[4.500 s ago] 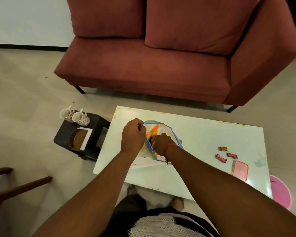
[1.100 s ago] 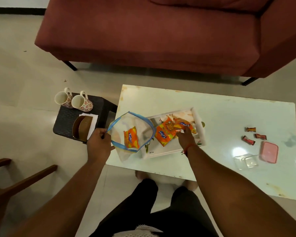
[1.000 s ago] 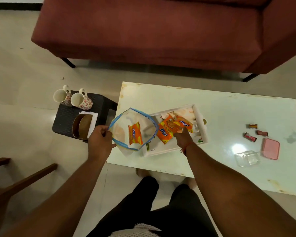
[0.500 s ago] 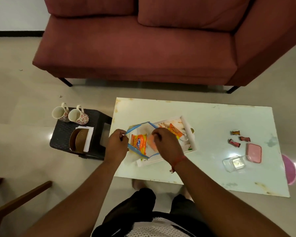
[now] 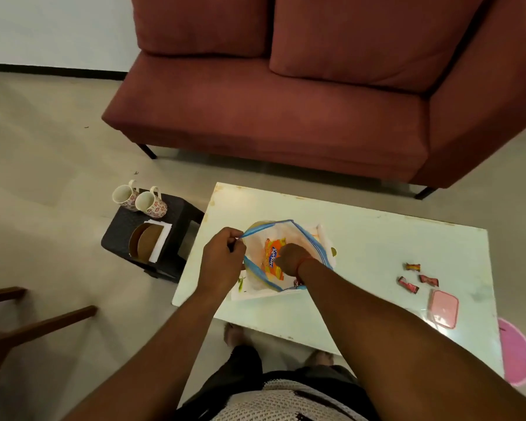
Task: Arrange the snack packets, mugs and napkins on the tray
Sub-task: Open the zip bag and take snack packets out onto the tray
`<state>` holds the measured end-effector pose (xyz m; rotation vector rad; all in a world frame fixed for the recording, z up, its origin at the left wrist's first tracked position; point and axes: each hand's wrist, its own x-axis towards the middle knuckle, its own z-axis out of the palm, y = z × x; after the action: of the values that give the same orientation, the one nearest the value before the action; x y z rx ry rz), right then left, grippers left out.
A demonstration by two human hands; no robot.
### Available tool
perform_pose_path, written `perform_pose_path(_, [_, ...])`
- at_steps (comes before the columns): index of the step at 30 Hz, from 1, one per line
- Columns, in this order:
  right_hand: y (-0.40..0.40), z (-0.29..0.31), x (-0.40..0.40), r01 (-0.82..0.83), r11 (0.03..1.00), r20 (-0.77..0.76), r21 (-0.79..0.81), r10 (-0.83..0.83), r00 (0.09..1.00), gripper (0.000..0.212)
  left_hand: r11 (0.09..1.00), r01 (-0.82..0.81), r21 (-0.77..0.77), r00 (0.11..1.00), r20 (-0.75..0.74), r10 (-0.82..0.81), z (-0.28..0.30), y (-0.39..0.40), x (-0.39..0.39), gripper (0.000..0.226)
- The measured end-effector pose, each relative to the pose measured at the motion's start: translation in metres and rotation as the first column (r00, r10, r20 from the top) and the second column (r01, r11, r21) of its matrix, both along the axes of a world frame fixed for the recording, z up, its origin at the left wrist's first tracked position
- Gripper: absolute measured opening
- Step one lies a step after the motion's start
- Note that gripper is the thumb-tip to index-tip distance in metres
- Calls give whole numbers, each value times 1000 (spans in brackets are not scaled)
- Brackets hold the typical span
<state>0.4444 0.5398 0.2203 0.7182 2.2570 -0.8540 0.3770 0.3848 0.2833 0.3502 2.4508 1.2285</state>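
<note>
Reaching into the clear blue-rimmed zip bag (image 5: 310,241) over the white tray (image 5: 322,230), the right hand (image 5: 289,259) gripped the orange snack packet (image 5: 272,258) while the left hand (image 5: 222,259) pinched the rim, so yanking could've dragged the floppy bag along.
</note>
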Motion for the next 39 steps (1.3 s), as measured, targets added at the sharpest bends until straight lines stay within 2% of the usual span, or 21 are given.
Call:
perform_pose_path(4, [-10,10,4,12,992,-247,123,19,969,35,998,-66,-18,998,9,66,-8,-3,1,15])
perform_pose_path(9, [-22,46,10,78,957,-610,281,116,784,31,987,-142,-76,989,15,144,-23,-11,-9,11])
perform_pose_path(13, [-12,70,17,297,949,-794,103,-102,600,16,968,-234,-89,970,47,239,-35,-27,-28,10])
perform_pose_path(16, [4,70,20,528,848,-837,-43,-319,445,5,950,-279,-138,956,52,288,-45,-45,-49,9])
perform_pose_path(19, [13,49,23,678,732,-797,-74,-452,401,3,927,-329,-183,939,42,342,-52,-62,-71,11])
perform_pose_path(21, [12,27,21,733,678,-751,-52,-510,420,5,923,-328,-200,940,31,341,-55,-72,-83,10])
perform_pose_path(25, [-6,-18,5,775,631,-656,-3,-586,475,10,925,-283,-252,959,-54,279,-56,-91,-105,5])
perform_pose_path(27, [-21,-40,-11,770,638,-584,16,-619,525,15,929,-267,-256,963,-30,269,-57,-103,-120,7])
perform_pose_path(31, [-50,-80,-42,688,725,-395,8,-630,668,22,944,-235,-231,967,43,251,-64,-128,-147,11])
perform_pose_path(35, [-64,-108,-61,681,726,-212,-100,-684,698,20,959,-203,-196,972,80,222,-71,-145,-162,18])
perform_pose_path(39, [-64,-119,-62,677,717,-106,-166,-696,711,24,964,-166,-206,977,99,189,-75,-150,-167,15])
